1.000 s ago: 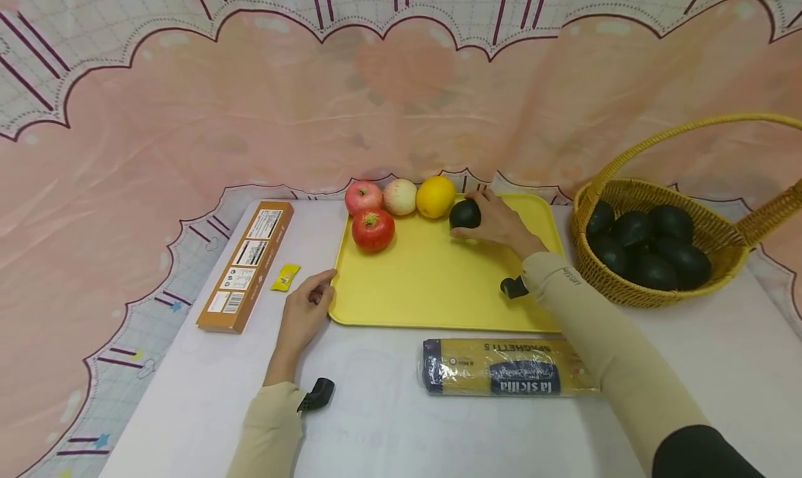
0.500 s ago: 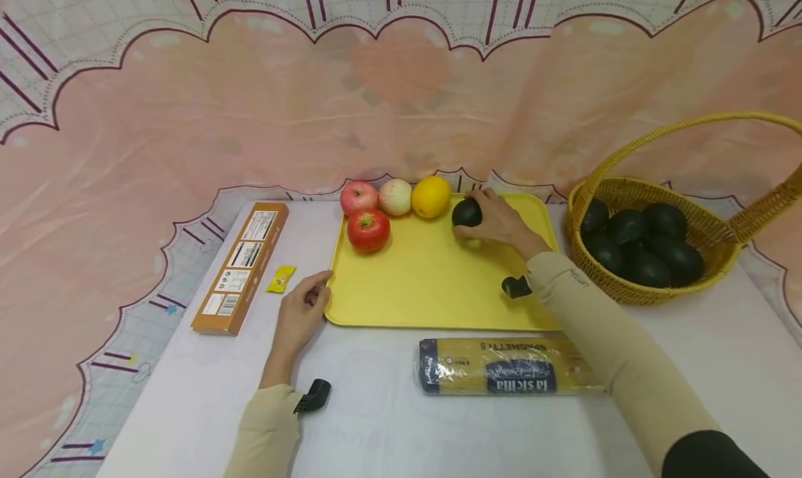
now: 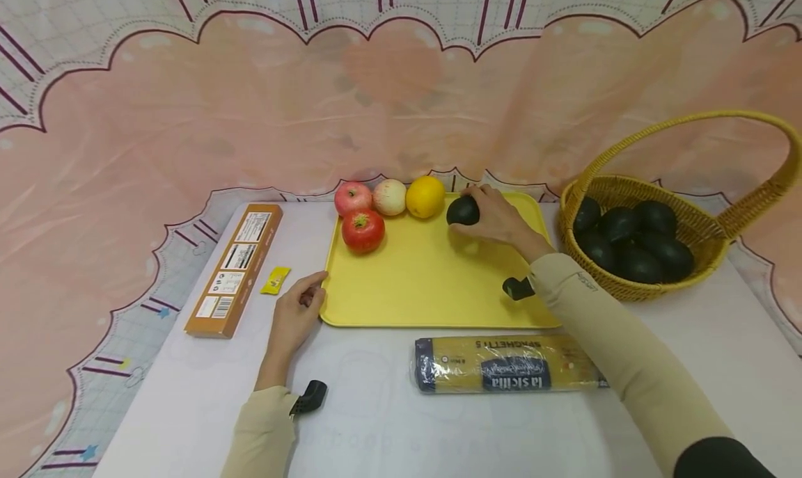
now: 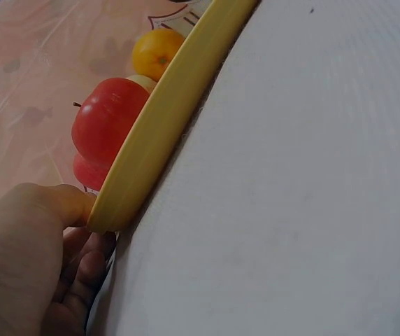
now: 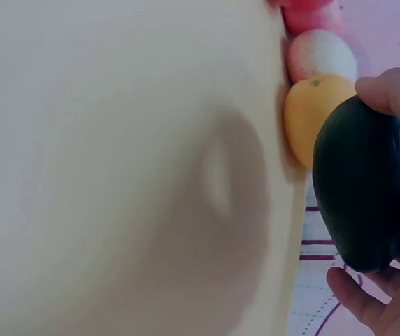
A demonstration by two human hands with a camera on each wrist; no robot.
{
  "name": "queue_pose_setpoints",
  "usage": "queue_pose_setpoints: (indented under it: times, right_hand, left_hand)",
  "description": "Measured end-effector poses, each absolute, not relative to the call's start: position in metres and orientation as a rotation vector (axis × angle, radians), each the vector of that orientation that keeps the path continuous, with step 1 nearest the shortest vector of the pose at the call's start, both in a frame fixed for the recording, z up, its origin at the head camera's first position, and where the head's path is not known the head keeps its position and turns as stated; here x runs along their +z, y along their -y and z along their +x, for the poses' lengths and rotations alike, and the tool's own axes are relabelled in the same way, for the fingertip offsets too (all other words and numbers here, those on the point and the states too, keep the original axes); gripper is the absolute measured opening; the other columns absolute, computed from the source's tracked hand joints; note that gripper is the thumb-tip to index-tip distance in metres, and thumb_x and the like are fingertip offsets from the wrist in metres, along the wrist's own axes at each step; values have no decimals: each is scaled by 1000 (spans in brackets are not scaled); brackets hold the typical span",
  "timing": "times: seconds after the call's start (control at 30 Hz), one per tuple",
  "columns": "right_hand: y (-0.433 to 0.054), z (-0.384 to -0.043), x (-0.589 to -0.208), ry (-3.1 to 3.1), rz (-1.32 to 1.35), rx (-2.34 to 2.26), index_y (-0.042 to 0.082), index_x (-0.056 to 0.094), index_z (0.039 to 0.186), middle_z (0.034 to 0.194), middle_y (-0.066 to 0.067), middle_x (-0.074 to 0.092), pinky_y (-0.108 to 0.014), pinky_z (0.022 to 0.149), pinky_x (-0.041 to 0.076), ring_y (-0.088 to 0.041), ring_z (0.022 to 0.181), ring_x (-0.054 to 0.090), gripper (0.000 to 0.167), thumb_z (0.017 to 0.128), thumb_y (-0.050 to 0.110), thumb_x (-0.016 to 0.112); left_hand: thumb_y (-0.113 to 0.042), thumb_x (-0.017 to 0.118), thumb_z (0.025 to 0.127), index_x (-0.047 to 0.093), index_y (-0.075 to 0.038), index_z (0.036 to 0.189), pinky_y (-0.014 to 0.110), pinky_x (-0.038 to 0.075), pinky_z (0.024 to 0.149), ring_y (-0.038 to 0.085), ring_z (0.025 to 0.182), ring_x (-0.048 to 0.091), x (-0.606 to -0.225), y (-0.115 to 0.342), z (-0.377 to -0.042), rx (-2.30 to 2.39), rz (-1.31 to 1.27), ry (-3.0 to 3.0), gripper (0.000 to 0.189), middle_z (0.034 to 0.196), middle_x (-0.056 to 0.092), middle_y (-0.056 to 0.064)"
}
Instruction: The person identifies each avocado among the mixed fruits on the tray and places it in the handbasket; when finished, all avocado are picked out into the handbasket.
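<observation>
In the head view my right hand (image 3: 498, 220) holds a dark green avocado (image 3: 462, 210) over the back of the yellow tray (image 3: 413, 283). The right wrist view shows its thumb on one end of the avocado (image 5: 361, 185) and fingers about the other, with a shadow on the tray below. At the tray's left side, my left hand (image 3: 294, 307) pinches the rim. Seen from the left wrist, the thumb lies over the rim (image 4: 151, 133) and the fingers curl under it. Left of the avocado are an orange (image 3: 426, 197), a pale apple (image 3: 390, 197), a pink apple (image 3: 354, 199) and a red apple-like fruit (image 3: 363, 231).
A wicker basket (image 3: 708, 255) with a tall handle stands on the right, holding several avocados (image 3: 635, 264). In front of the tray lies a spaghetti pack (image 3: 507, 364), partly behind the right sleeve. An orange-brown box (image 3: 234, 269) and a small yellow packet (image 3: 275, 281) lie left.
The whole head view has drifted slightly left. Against the orange, the avocado in my right hand sits a little farther right. My left hand keeps its hold on the tray rim.
</observation>
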State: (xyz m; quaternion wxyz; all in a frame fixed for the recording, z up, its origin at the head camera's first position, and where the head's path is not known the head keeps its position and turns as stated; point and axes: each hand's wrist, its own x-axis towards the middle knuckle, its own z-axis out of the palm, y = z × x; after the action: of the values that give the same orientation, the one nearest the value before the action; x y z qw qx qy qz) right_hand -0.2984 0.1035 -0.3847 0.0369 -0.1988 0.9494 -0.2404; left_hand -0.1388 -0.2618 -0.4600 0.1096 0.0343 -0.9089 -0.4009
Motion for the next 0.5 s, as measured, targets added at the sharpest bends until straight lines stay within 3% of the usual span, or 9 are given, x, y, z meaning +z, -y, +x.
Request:
queue_pose_setpoints:
  times: [0.5]
  right_hand:
    - [-114, -280, -366, -2909, -551, -748, 14, 44, 132, 121, -13, 50, -44, 82, 49, -29, 101, 55, 83, 73, 70, 62]
  left_hand:
    - [-12, 58, 92, 62, -16, 124, 14, 41, 66, 14, 80, 52, -462, 262, -140, -1172, 94, 2675, 32, 96, 64, 6]
